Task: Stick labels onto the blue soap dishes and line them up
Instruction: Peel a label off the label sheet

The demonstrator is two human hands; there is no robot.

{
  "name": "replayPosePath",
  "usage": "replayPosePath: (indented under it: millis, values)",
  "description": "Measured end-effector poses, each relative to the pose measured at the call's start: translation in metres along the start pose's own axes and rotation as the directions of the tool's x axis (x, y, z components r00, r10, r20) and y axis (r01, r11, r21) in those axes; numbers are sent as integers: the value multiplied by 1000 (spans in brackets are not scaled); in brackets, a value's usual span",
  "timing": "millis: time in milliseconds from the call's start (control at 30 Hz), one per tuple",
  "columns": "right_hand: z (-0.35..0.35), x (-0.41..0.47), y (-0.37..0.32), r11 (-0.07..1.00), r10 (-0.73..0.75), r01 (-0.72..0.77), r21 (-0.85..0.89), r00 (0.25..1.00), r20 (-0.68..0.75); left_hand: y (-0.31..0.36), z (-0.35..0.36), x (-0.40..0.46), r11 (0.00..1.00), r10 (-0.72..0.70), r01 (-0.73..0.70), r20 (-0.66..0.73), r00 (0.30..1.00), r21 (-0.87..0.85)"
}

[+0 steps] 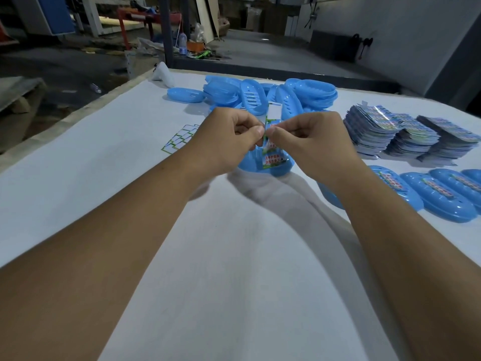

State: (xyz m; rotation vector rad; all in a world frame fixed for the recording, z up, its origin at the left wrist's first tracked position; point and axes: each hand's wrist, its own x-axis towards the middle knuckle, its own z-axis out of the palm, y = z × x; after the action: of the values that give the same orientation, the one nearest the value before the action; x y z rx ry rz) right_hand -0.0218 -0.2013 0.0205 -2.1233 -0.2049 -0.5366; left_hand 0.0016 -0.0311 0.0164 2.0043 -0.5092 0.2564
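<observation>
At the far left of the white table (78, 157) I see a used label backing sheet (179, 138), its green-edged cells peeled bare, lying flat just left of my left hand (229, 136). Behind it, at upper centre, a lone blue soap dish (185, 95) sits apart from a loose heap of unlabelled soap dishes (273, 96); several are nested in stacks, and the slotted ones I can see into hold nothing.

At centre frame, my left hand has its fingers curled, thumb and forefinger pinching the left edge of a label strip (272, 142). My right hand (309, 142) mirrors it, fingers curled and thumb tip pinching the strip's right edge, so both thumbs nearly meet. The strip stands upright between them, white backing showing at the top and printed red characters at the bottom. Directly below the hands, a blue soap dish under the strip (265, 169) rests on the table; I cannot tell whether the strip's lower end touches it.

Right of the hands, three piles of printed label sheets (411, 134) sit side by side in the upper right. Below them, along the right edge, a row of labelled soap dishes (442, 194) lies side by side, each with a label on its top.
</observation>
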Motion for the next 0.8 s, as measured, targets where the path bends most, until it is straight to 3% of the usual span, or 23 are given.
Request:
replayPosePath:
  millis: [333, 567, 800]
  values:
    - [1, -1, -3, 1000, 9, -10, -24, 999, -39, -3, 4, 2, 992, 56, -49, -56, 997, 114]
    - [-3, 2, 1, 994, 105, -105, 7, 994, -35, -9, 1, 7, 991, -46, 64, -145, 988, 119]
    - [-7, 5, 4, 982, 189, -190, -2, 981, -34, -18, -10, 10, 926, -103, 189, -261, 960, 328]
